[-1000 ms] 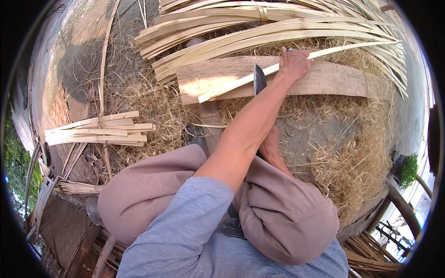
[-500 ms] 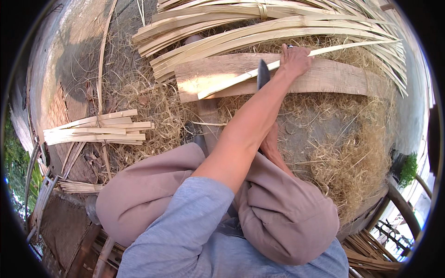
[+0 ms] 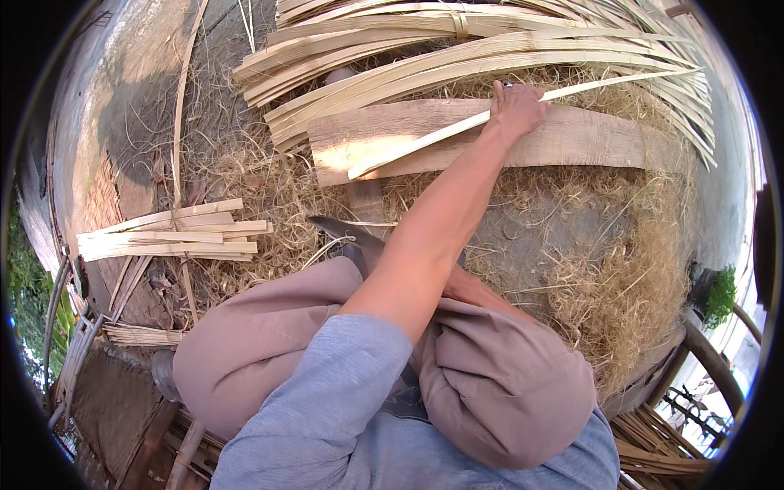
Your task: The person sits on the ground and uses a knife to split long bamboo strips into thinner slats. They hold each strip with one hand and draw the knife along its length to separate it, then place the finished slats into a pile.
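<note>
My left arm reaches across to the far right. There my left hand (image 3: 518, 109) is closed around a pale bamboo strip (image 3: 420, 146), pressing it to a long curved wooden board (image 3: 588, 135). The strip lies slantwise, its near end at the board's left part and its thin far end past the right side. My right hand (image 3: 462, 283) is mostly hidden under my left forearm, above my crossed legs. A dark knife (image 3: 347, 231) shows its blade to the left of that forearm, pointing left, below the board. The knife's handle is out of sight.
Bundled bamboo strips (image 3: 457, 61) spread beyond the board. A smaller tied bundle (image 3: 175, 233) lies at the left. Curly shavings (image 3: 612, 286) cover much of the ground, thickest at the right. Brown strips (image 3: 657, 445) lie at the lower right.
My right hand has drawn the knife from the strip on the board down and left toward my knees. A pale curl now shows by the blade. My left hand stays on the strip.
</note>
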Action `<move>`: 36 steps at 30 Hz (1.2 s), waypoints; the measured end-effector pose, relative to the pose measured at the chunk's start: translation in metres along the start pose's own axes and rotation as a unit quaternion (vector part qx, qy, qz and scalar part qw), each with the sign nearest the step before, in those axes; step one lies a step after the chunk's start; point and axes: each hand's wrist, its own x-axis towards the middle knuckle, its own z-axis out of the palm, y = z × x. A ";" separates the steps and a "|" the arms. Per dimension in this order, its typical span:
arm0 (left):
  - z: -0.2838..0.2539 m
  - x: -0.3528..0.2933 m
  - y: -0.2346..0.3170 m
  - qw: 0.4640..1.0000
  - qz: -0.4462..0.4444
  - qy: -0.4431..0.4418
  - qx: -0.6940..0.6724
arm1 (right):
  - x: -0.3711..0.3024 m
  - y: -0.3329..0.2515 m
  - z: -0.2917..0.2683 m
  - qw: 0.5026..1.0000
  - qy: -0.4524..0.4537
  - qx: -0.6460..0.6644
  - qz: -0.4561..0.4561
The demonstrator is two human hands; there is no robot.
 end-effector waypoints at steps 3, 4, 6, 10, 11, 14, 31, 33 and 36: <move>0.000 -0.001 0.004 1.000 -0.002 -0.010 -0.005 | -0.001 -0.001 -0.004 1.000 0.010 0.007 0.012; -0.001 -0.001 0.002 1.000 -0.004 -0.007 -0.001 | -0.001 -0.002 -0.004 1.000 0.009 0.007 0.015; 0.000 0.003 -0.002 1.000 -0.008 -0.001 0.006 | -0.001 -0.004 -0.005 1.000 -0.004 -0.005 0.010; 0.003 0.003 0.000 1.000 0.001 -0.004 0.013 | 0.003 -0.006 -0.008 0.999 -0.025 -0.036 0.004; 0.002 0.003 0.001 1.000 0.002 -0.011 0.014 | 0.004 -0.006 -0.009 0.999 -0.025 -0.037 0.005; 0.006 0.005 -0.001 0.999 0.014 -0.003 0.044 | -0.001 -0.007 -0.002 0.999 -0.026 -0.032 0.002; 0.013 0.000 -0.005 0.996 0.044 0.051 0.053 | 0.002 -0.015 -0.008 0.996 -0.073 -0.057 0.000; 0.016 -0.001 -0.009 0.995 0.046 0.079 0.040 | 0.000 -0.015 -0.007 0.994 -0.087 -0.068 -0.009; 0.012 0.000 -0.004 0.998 0.034 0.036 0.034 | 0.001 -0.013 -0.010 0.993 -0.094 -0.072 -0.004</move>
